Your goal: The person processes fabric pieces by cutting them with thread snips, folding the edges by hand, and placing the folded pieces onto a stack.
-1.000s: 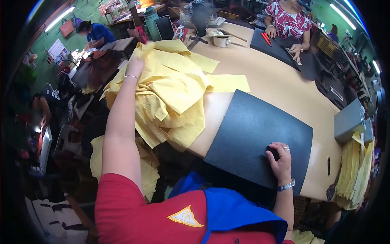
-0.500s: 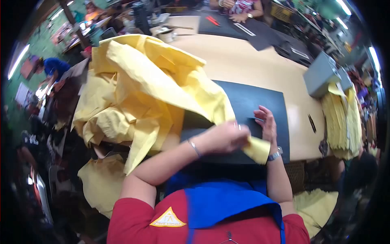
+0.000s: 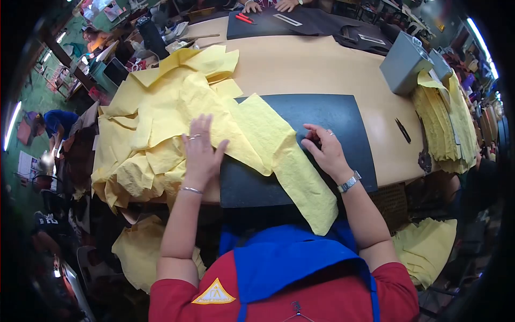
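Note:
My left hand (image 3: 203,153), fingers spread, rests on the crumpled yellow material (image 3: 155,107) heaped at the left of the table. A long yellow piece (image 3: 306,182) stretches from the heap across the dark mat (image 3: 327,115) and hangs over its front edge. Just right of that piece is my right hand (image 3: 326,150), above the mat, with thumb and fingers curled towards each other around something dark that I cannot make out.
A grey metal box (image 3: 406,63) stands at the right beside stacked yellow pieces (image 3: 440,121). A black slim tool (image 3: 403,131) lies on the table (image 3: 289,64). Across it, a co-worker's hands (image 3: 286,5) rest near red-handled scissors (image 3: 245,18). More yellow material (image 3: 426,249) hangs low right.
My left hand has let go of the yellow piece and moved left onto the heap. The piece now lies across the mat. My right hand has shifted slightly left, and the view has turned.

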`<state>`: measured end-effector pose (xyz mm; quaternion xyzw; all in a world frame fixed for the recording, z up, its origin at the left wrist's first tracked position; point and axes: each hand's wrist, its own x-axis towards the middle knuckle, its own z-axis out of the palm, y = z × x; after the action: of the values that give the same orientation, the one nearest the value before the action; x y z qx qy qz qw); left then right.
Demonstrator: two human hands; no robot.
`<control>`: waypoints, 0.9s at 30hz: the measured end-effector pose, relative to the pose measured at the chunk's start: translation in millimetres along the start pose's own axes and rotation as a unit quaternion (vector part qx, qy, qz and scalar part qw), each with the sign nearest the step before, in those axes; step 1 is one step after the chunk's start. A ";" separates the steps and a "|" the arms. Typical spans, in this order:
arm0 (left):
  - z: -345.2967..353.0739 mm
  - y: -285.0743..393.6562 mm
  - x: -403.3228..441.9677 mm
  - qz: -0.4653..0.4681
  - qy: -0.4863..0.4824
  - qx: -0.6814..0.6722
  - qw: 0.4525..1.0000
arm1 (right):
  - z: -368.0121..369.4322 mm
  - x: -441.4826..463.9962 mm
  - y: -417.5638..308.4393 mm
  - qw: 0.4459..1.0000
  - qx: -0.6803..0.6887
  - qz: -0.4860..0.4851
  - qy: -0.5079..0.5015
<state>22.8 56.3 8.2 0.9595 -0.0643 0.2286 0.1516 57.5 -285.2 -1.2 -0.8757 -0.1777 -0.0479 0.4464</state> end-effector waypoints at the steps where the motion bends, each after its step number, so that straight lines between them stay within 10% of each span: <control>1: -0.9 -10.6 -0.6 -0.045 -0.013 0.019 0.999 | -0.6 1.9 -7.8 1.000 -0.024 -0.001 -0.003; 6: 16.6 -57.5 -0.2 -0.093 -0.032 0.002 0.995 | 0.2 0.9 -42.5 0.993 -0.093 0.003 -0.077; 15: 7.8 -1.7 20.5 -0.076 -0.032 -0.114 0.990 | -53.0 5.4 13.6 0.970 -0.217 0.061 0.094; 27: 6.1 55.1 16.4 0.011 -0.123 0.138 0.983 | -127.4 -18.1 59.3 0.953 -0.208 0.180 0.125</control>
<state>29.4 1.4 25.0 0.9913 -0.0609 0.1169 0.0057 71.1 -423.8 25.1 -0.9535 0.0538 -0.1119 0.2746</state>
